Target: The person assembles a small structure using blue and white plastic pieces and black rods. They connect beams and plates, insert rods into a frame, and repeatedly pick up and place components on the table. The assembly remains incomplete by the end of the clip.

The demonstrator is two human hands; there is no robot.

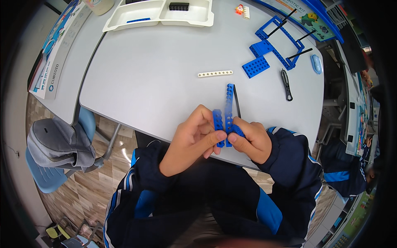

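Close to the table's front edge, my two hands are together over blue building-block parts. My left hand (196,138) is closed on a short blue beam with holes (218,124), held upright between thumb and fingers. In my right hand (252,140) is a longer blue beam (229,101), its far end pointing away from me. A thin black rod (237,99) runs beside that beam, and a small ridged blue piece (237,131) shows at my right thumb. The two beams stand side by side with a narrow gap; my fingers hide their near ends.
Beyond my hands lies a white beam (215,74). At the far right are a blue frame (279,53) with black rods, a black tool (286,84) and a light-blue oval object (316,64). A white tray (159,22) holds a black block. A minifigure (239,9) stands behind.
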